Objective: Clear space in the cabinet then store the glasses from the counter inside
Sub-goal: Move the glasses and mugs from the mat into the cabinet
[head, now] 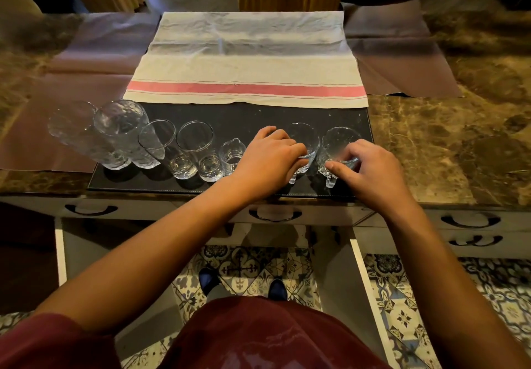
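You are looking at a dim, warm-lit scene whose light falls from above, throwing soft shadows under the glasses [186, 150] onto the black mat [250, 118]. Glare streaks the marble counter [448, 144], and the wide lens bends and softens the edges.

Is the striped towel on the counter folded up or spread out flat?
Spread out flat. The striped towel lies open across the counter, its red stripe showing full width; only faint creases.

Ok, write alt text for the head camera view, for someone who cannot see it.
A person's left hand and right hand each grip a handled glass mug at the right end of a row of seven glasses on a black mat. Behind lies a white cloth with a red stripe, on a marble counter.
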Motion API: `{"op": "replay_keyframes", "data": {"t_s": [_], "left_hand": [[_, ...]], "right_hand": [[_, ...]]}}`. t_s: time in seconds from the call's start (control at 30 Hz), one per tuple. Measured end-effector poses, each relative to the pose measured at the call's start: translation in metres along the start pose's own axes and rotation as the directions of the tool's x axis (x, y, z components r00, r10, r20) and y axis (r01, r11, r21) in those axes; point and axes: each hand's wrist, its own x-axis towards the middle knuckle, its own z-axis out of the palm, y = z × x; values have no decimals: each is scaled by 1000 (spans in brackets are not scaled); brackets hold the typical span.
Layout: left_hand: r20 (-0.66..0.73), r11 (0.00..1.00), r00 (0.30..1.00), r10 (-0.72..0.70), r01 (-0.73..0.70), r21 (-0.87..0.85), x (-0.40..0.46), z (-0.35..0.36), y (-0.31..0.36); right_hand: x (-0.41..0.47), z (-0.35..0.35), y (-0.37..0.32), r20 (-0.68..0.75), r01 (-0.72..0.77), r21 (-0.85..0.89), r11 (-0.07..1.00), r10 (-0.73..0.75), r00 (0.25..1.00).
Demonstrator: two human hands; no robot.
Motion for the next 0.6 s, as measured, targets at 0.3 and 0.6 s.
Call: {"op": "replay_keyframes", "data": {"t_s": [0.3, 0.6], "left_hand": [[-125, 967, 992, 7, -38, -251, -3, -9, 1], [-407, 915, 895, -183, 3, -404, -26, -34, -8]], "right_hand": [[-9, -3, -2, -95, 12, 17, 1000, -10, 995], [-8, -16, -16, -219, 41, -22, 999, -45, 975]]}}
